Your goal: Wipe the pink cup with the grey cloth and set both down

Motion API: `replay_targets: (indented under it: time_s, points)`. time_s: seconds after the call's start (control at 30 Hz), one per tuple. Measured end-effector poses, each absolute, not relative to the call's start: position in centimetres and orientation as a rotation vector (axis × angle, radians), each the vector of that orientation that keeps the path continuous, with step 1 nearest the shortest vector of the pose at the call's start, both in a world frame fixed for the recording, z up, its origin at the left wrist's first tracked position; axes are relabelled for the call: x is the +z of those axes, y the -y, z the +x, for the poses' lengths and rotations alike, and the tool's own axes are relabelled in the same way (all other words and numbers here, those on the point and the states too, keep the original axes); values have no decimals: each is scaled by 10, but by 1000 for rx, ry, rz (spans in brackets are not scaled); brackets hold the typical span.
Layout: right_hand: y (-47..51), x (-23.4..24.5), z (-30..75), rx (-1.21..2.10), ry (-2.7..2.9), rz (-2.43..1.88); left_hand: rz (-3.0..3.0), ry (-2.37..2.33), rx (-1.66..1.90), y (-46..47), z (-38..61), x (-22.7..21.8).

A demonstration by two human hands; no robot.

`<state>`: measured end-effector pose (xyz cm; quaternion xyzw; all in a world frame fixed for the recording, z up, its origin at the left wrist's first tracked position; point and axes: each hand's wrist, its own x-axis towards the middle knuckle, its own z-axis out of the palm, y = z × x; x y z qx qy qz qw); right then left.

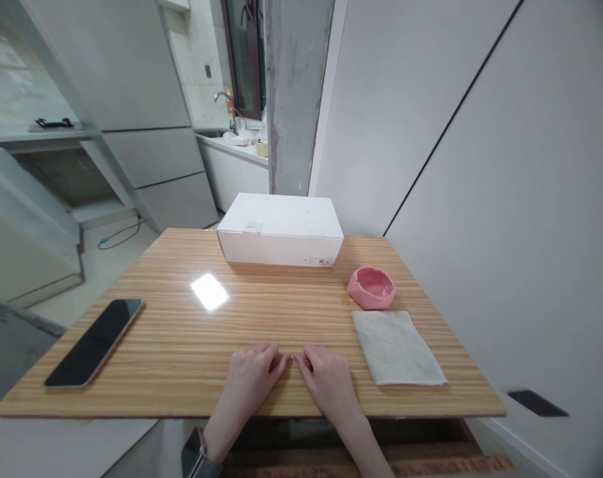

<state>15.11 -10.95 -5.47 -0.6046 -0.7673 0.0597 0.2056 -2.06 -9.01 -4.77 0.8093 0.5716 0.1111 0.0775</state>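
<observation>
My left hand [254, 378] and my right hand [327, 380] rest palm down, side by side, on the wooden table [182, 345] near its front edge. The fingers of both hands are loosely curled and their tips almost meet; nothing shows in either. A watch sits on my left wrist. To the right of my right hand lies a folded pale cloth [397, 346], and just behind the cloth stands a small pink dish [371, 287]. A closed white box [281, 229] sits at the far edge of the table.
A dark phone [96, 340] lies face up at the table's left side. A white wall runs close along the right. A concrete pillar [294, 93] stands behind the box, with a kitchen counter and tap beyond it and cabinets at left.
</observation>
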Motion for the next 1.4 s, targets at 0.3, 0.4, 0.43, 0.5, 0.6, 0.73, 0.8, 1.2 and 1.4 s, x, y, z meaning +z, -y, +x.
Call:
replay_targets:
  time_s: [0.3, 0.4, 0.43, 0.5, 0.6, 0.73, 0.8, 1.2, 1.4]
  points:
    - [109, -53, 150, 163, 2129, -1694, 2428, -1708, 333, 90, -21, -48]
    - [110, -53, 150, 162, 2129, -1690, 2427, -1697, 337, 91, -21, -45]
    - [110, -53, 150, 164, 2128, -1689, 2428, -1696, 338, 91, -21, -45]
    - [109, -53, 150, 173, 2126, -1693, 2428, -1703, 334, 91, -21, -44]
    - [109, -54, 150, 183, 2126, -1692, 2428, -1713, 320, 91, -21, -46]
    - [110, -55, 150, 164, 2126, -1683, 2437, -1714, 311, 91, -21, -47]
    - [111, -55, 150, 160, 2123, -1685, 2447, -1714, 311, 91, -21, -47]
    - [110, -57, 150, 159, 2094, -1682, 2434, -1719, 347, 90, -19, -46]
    - [111, -56, 151, 165, 2104, -1643, 2270, -1543, 674, 90, 2, -29]
